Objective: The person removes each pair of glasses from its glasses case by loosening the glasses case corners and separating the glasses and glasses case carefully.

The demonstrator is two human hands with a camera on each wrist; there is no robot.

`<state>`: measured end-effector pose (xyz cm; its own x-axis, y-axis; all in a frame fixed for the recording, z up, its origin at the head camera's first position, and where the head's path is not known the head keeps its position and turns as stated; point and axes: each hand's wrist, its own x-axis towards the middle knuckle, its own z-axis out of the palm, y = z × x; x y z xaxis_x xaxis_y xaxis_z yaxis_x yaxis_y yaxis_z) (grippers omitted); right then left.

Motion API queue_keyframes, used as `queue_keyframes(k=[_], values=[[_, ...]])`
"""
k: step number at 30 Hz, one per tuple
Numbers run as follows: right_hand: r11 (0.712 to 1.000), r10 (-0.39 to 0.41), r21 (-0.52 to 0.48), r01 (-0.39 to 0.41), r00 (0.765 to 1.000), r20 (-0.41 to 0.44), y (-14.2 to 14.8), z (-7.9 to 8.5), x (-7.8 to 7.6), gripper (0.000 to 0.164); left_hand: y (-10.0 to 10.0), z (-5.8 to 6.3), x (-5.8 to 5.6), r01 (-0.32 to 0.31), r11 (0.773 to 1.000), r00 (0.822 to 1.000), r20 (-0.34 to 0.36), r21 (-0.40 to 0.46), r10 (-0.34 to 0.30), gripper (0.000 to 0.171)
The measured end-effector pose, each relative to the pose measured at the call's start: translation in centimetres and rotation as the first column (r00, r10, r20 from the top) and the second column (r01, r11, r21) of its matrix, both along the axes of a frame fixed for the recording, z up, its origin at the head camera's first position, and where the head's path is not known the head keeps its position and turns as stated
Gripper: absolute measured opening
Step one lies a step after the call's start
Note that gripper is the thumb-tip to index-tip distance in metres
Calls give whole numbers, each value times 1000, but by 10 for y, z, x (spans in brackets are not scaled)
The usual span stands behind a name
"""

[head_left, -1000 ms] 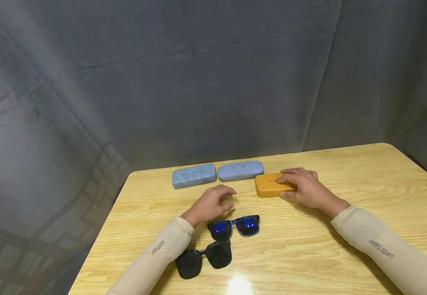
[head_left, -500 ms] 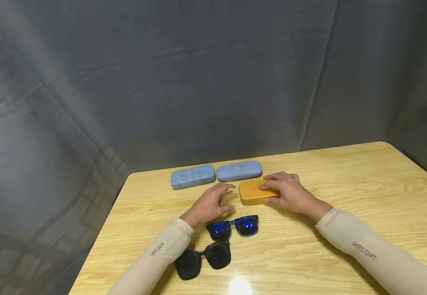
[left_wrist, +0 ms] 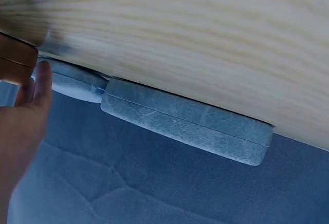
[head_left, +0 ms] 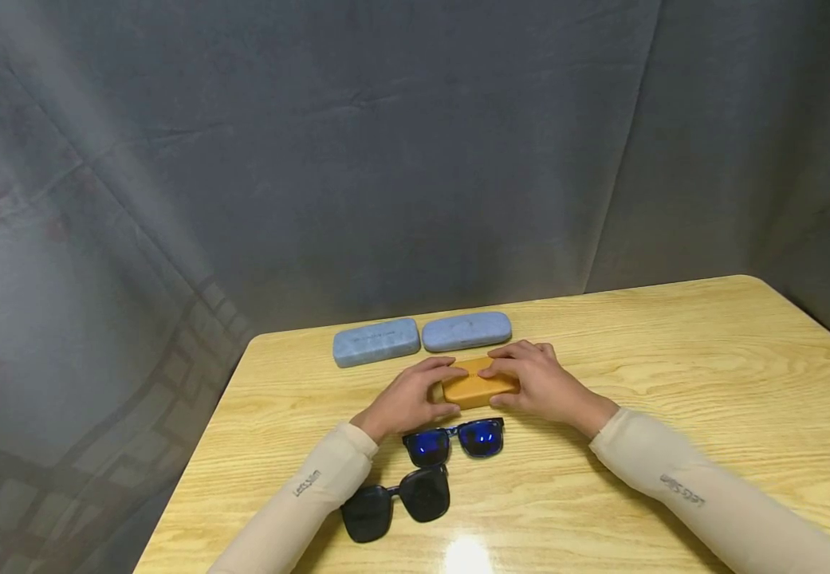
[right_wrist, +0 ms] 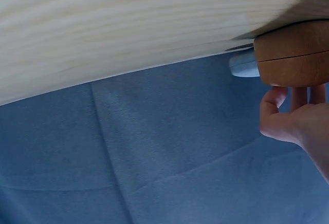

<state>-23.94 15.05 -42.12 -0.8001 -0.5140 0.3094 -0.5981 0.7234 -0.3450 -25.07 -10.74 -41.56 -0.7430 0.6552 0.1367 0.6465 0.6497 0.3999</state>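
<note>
An orange glasses case [head_left: 474,388], closed, lies on the table between my two hands. My right hand [head_left: 540,383] grips its right end, fingers over the top and thumb along the near side. At the left end my left hand [head_left: 409,396] has its fingers and thumb curled round the case. In the left wrist view the fingers of the left hand [left_wrist: 25,121] meet the case [left_wrist: 16,62]; the right wrist view has the right hand [right_wrist: 303,118] against the case [right_wrist: 293,54]. Sunglasses with blue mirrored lenses [head_left: 482,438] lie just in front.
Black sunglasses [head_left: 425,496] lie nearer, beside the left forearm. A grey-blue glasses case [head_left: 376,343] and a periwinkle glasses case [head_left: 467,332] stand side by side near the back edge of the wooden table [head_left: 673,383]. Grey cloth [head_left: 415,159] hangs behind.
The right hand has brought the orange glasses case left and toward me, up to the left hand. The left hand, apart from it before, now holds its left end.
</note>
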Motion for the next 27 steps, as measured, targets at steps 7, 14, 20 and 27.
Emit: queue_keyframes(k=[7, 14, 20, 27], values=[[1000, 22, 17, -22, 999, -31, -16, -2, 0, 41, 1, 0, 1, -26, 1000, 1000, -1, -15, 26, 54], [999, 41, 29, -39, 997, -73, -21, -2, 1, 44, -2, -1, -1, -66, 998, 998, 14, -26, 66, 54], [998, 53, 35, -50, 995, -84, -21, -2, 1, 48, -4, 1, -3, -67, 997, 997, 32, -28, 68, 54], [997, 63, 37, -61, 996, -63, -22, -1, 1, 49, -4, 0, -3, -69, 996, 998, 10, -49, 69, 57]])
